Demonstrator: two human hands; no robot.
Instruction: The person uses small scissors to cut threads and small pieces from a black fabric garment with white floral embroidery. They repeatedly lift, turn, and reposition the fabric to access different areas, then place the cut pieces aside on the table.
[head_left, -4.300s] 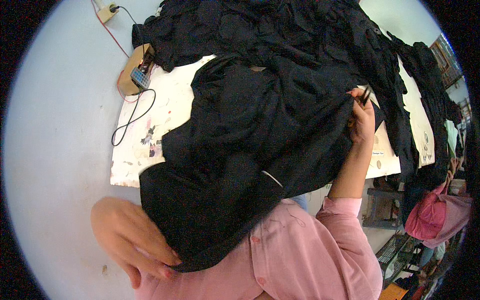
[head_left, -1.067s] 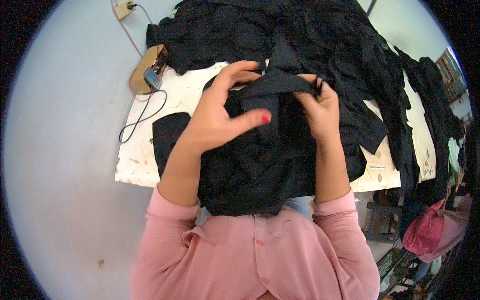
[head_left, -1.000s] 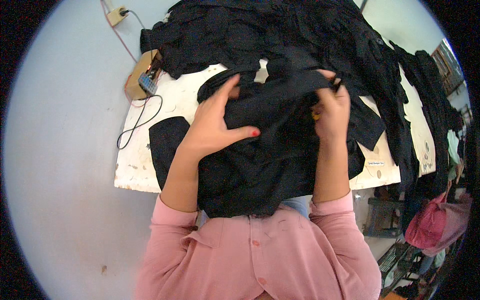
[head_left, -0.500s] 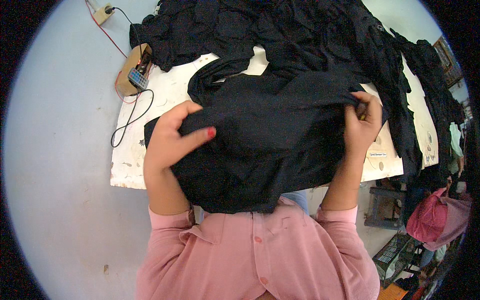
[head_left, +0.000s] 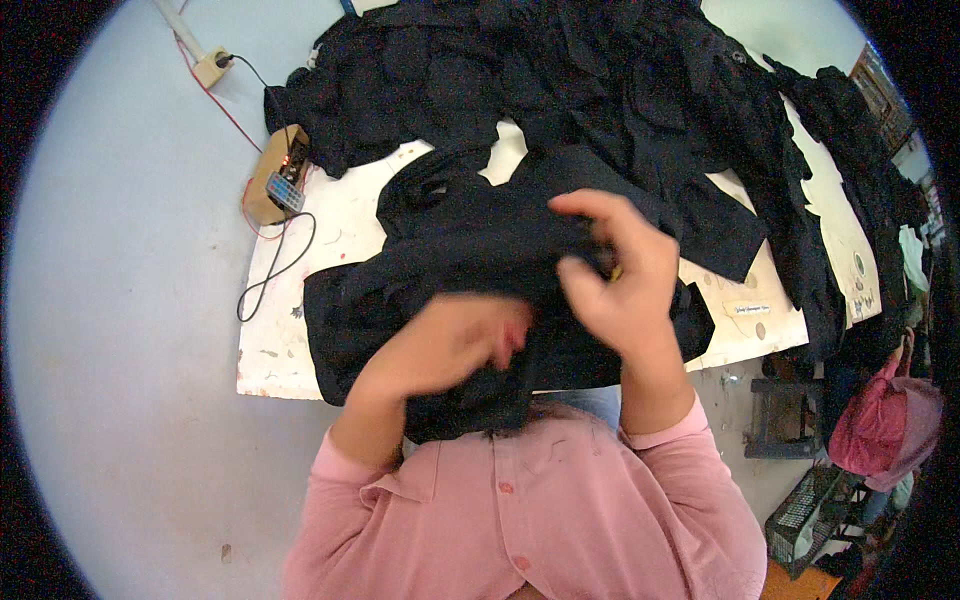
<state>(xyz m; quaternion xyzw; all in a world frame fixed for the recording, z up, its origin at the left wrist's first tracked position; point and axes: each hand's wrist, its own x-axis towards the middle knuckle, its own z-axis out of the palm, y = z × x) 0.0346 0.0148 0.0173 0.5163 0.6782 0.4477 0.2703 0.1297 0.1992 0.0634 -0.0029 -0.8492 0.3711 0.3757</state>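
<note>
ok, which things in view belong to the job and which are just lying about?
In use:
- black cloth
- left hand
- right hand
- small yellow thing at its palm, too blurred to identify
- table

Seemingly lying about:
- remote
- brown box
- dark basket

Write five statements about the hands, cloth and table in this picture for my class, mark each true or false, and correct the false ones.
1. The left hand and the right hand are both over black cloth. True.
2. Both hands wear gloves. False: both are bare.
3. A brown box is by the left edge of the white table. True.
4. The cloth covers the table completely. False: white patches show around it.
5. The person's sleeves are pink. True.
</note>
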